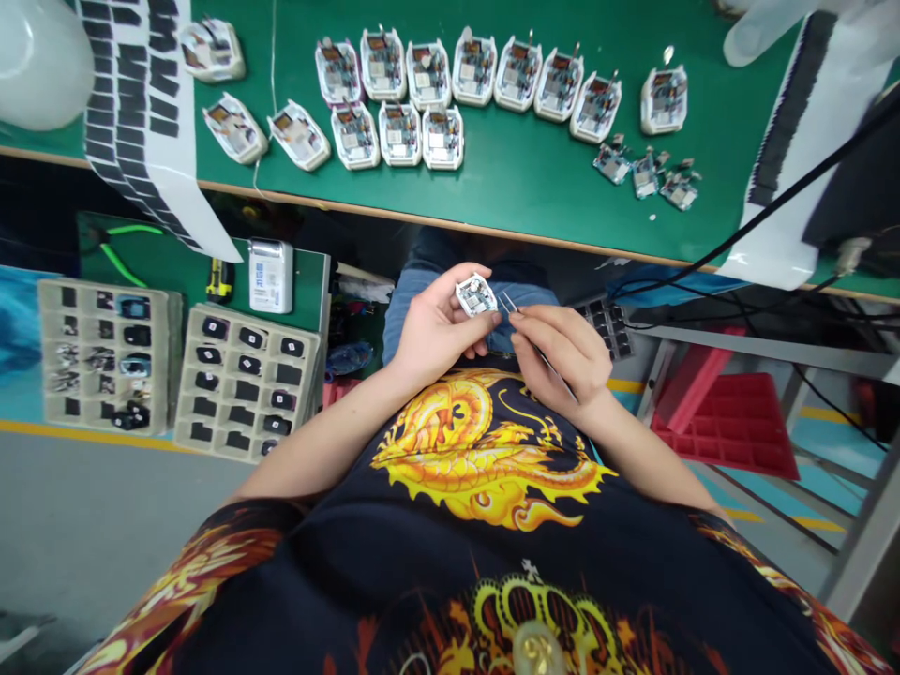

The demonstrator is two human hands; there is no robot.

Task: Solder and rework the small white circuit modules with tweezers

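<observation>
My left hand [446, 323] is closed around a small white watch-like case [476, 295] with a circuit board inside, its open side facing up. Thumb and fingers grip its edges, in front of my body below the bench edge. In my right hand [566, 352] is a pair of metal tweezers [507, 302], pinched between thumb and fingers. The tweezer tips point at the right side of the case; whether they touch it I cannot tell. Several similar white cases [474, 70] with boards stand in rows on the green bench [492, 192].
Loose circuit boards [645, 175] lie at the bench's right. Strips of black pads [133, 112] hang over the left edge. Compartment trays [246, 380] with small parts stand lower left, near a white box [271, 277]. Black cables [780, 202] cross the right side above a red tray [745, 427].
</observation>
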